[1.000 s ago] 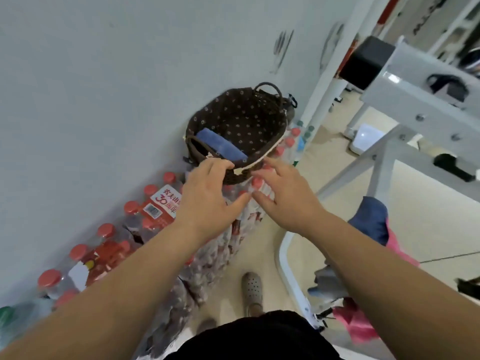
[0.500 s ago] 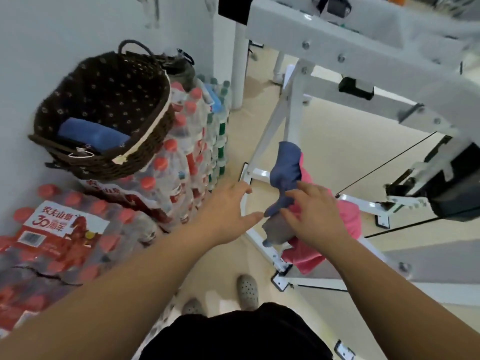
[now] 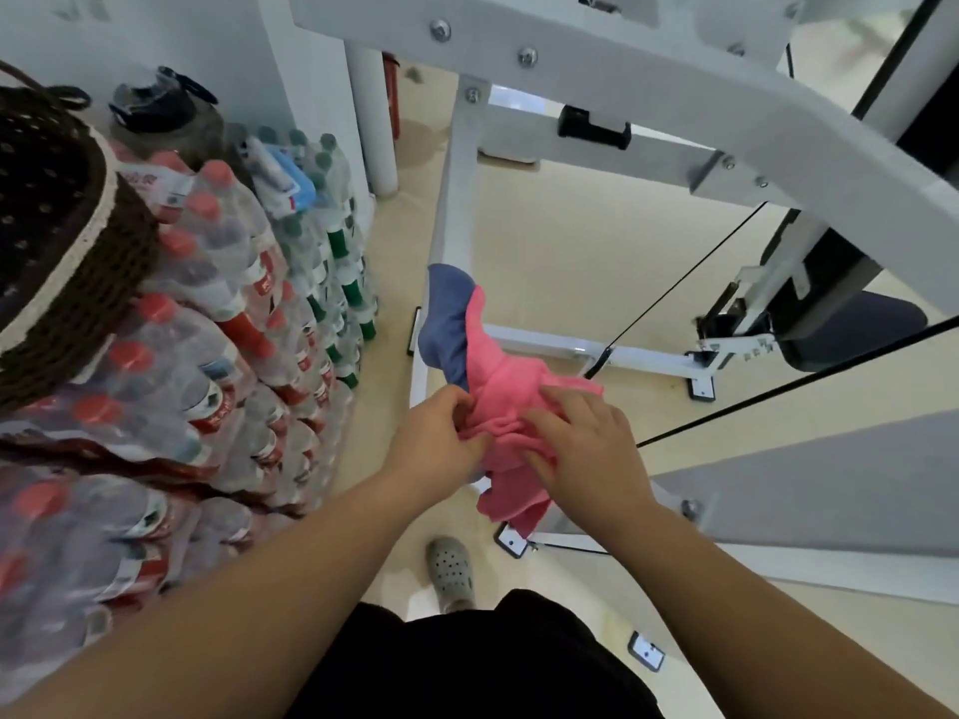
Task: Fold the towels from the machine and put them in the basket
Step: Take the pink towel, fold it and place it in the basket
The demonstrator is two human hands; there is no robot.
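1. Hands first: two in shot, left hand [image 3: 441, 438] and right hand [image 3: 586, 443], close together with only a bunch of cloth between them.
2. Both are clamped on the same pink towel [image 3: 511, 386]. The left hand's fingers are curled in and pinching a gathered fold. The right hand lies over the top with its fingers bent down onto the cloth and its thumb tucked against the lower side.
3. Towels on view: two, one pink and one blue. The blue towel [image 3: 449, 324] hangs just past the left hand's fingertips, partly tucked under the pink one and touching it. The pink one's loose end hangs below the right hand's wrist.
4. Both towels are draped on the white machine frame [image 3: 648, 80], which rises up and beyond both hands.
5. Cables: two thin black ones [image 3: 674, 298] run off to the outer side of the right hand.
6. One basket [image 3: 88, 303], brown woven with a cream rim, sits well off to the outer side of the left hand, on top of stacked packs of water bottles [image 3: 218, 313]. Way too many bottles to count, red caps mostly and green caps further back.
7. One grey shoe [image 3: 450, 570] is on the floor under the forearms.
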